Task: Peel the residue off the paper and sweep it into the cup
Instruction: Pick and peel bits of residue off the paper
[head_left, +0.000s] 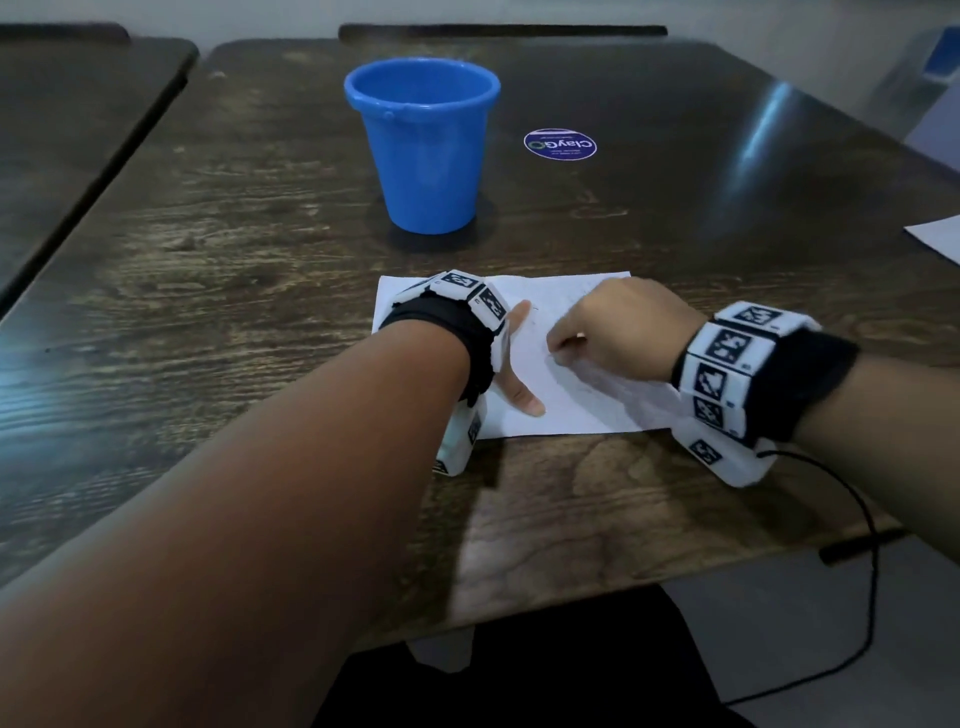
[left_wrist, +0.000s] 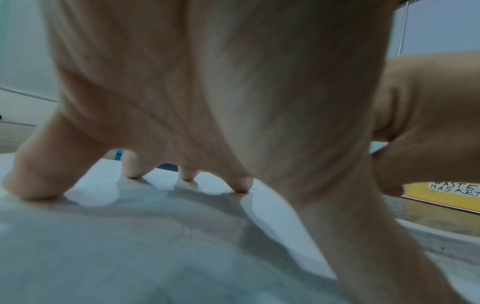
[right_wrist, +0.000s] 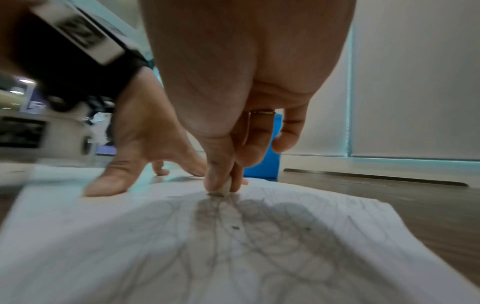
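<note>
A white paper (head_left: 566, 400) with faint pencil scribbles lies on the dark wooden table (head_left: 234, 260). My left hand (head_left: 511, 358) rests on its left part, fingers (left_wrist: 240, 185) spread and straight, pressing it flat. My right hand (head_left: 563, 345) pinches a small white eraser (right_wrist: 224, 188) between thumb and fingers, its tip against the paper (right_wrist: 155, 246). A few small dark crumbs of residue (right_wrist: 235, 227) lie on the sheet nearer the wrist. The blue cup (head_left: 423, 140) stands upright beyond the paper, apart from both hands.
A round purple sticker (head_left: 560, 145) is on the table right of the cup. Another white sheet (head_left: 935, 236) pokes in at the right edge. A second table (head_left: 78, 130) stands to the left. A black cable (head_left: 867, 571) hangs off my right wrist.
</note>
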